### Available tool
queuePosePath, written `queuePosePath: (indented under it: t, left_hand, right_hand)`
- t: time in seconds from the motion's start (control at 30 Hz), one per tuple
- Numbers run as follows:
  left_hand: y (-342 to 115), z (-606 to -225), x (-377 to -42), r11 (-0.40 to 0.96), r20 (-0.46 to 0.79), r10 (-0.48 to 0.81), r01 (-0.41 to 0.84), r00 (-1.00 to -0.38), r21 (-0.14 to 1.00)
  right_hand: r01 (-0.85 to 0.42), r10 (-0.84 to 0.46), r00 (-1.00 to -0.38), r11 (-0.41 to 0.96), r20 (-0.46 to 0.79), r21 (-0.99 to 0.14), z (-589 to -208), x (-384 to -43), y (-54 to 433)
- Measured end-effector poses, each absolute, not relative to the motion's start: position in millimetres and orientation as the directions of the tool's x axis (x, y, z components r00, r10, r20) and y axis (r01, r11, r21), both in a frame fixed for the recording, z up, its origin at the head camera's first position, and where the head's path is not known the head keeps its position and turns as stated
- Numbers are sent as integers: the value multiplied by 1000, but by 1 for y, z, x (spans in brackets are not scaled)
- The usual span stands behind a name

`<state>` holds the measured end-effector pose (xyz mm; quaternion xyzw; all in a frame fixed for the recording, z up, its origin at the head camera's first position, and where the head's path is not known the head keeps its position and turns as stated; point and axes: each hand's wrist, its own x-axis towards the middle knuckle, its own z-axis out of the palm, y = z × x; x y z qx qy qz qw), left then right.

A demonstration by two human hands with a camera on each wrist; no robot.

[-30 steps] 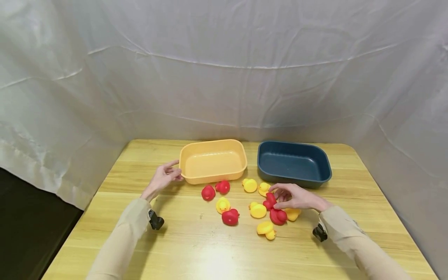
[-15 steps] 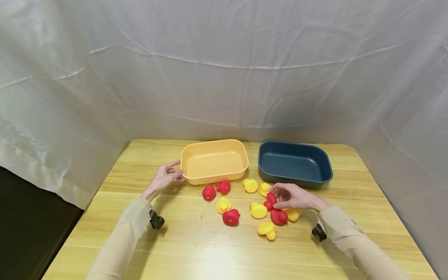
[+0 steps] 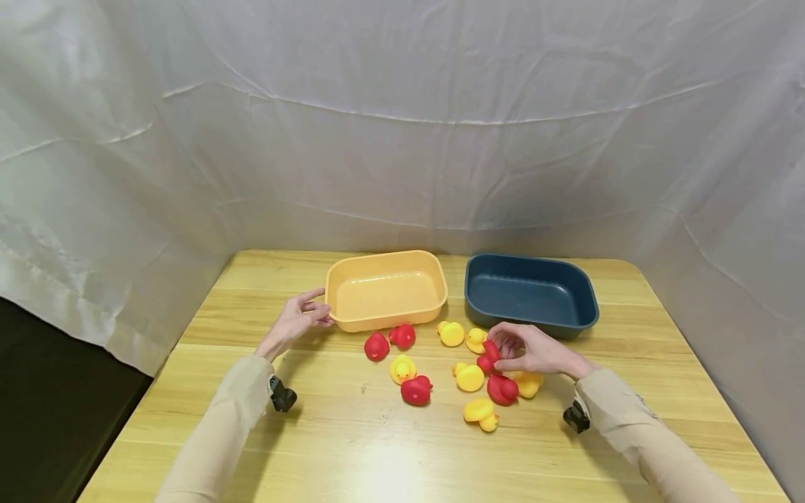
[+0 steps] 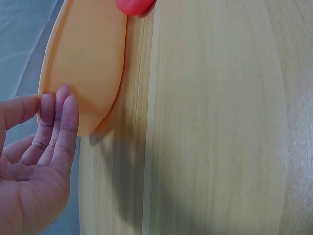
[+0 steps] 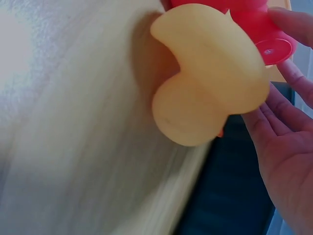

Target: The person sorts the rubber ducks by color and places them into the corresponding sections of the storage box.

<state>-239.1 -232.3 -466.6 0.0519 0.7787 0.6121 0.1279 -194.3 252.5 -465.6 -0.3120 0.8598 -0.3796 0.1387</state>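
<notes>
- Nearest, pale sleeves [image 3: 210,433] reach over the wooden table [image 3: 327,454], a small black device [image 3: 281,395] at each wrist
- A tipped yellow duck [image 3: 479,411] lies closest among the ducks
- A red duck on its side [image 3: 416,391] lies against a small yellow duck [image 3: 402,368] just behind it
- Beneath the right wrist, a half-covered yellow duck [image 3: 528,384] sits beside a squat red duck [image 3: 502,390], with a plump yellow duck [image 3: 469,378] to their left
- The right hand [image 3: 534,349] pinches the upturned red duck [image 3: 488,360] between thumb and fingers, in front of the dark blue tray; I cannot tell whether it is clear of the table
- A yellow duck by the fingertips [image 3: 476,339], another yellow duck [image 3: 451,334] and two red ducks [image 3: 403,337] lie before the trays
- The left hand [image 3: 292,325], fingers fairly straight, touches the left end of the yellow tray [image 3: 386,322]
- Beside it, well apart, stands the dark blue tray [image 3: 534,323]
- Farthest, a creased grey curtain [image 3: 402,161] hangs behind the table
</notes>
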Motion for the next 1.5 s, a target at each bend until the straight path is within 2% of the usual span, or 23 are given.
queuePosePath:
  t: [0.43, 1.07, 1.5]
  left_hand:
    - [-232, -465, -239, 254, -137, 238, -75, -961, 964]
    - [-228, -465, -237, 249, -125, 233, -65, -964, 966]
    - [-229, -466, -238, 243, -126, 231, -68, -965, 968]
  right_hand:
    - [-420, -627, -778, 487, 29, -766, -444, -197, 246]
    - [-333, -507, -862, 530, 23, -780, -420, -228, 212]
    - [-196, -373, -927, 554, -31, -809, -419, -246, 182]
